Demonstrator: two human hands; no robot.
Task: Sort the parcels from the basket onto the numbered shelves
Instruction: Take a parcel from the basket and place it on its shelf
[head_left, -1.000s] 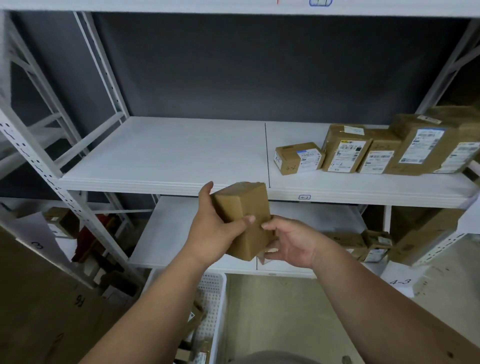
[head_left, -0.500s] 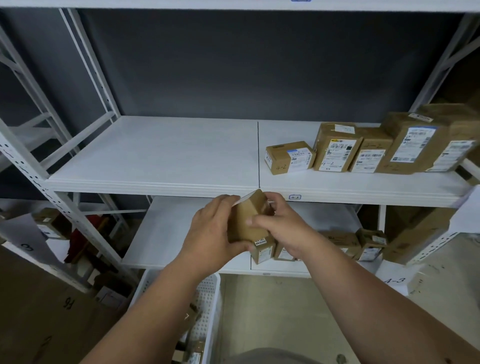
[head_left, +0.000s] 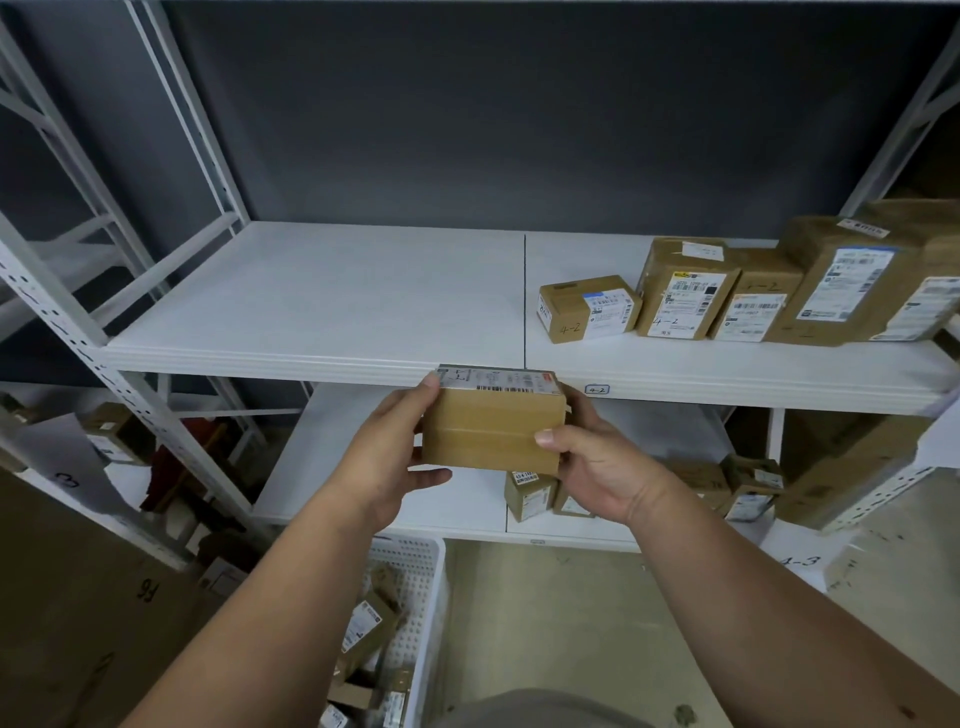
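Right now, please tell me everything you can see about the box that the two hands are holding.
The box is small, brown cardboard, sealed with tan tape that leaves a seam across the face toward the camera. Its top face carries a white label with a barcode; the print is too small to read. It is held level in the air, in front of the edge of the shelf marked 4-2. The left hand grips its left end, the right hand its right end.

The held parcel (head_left: 493, 423) hides part of the lower-shelf boxes (head_left: 530, 496); the basket (head_left: 421, 587) is cut off below.
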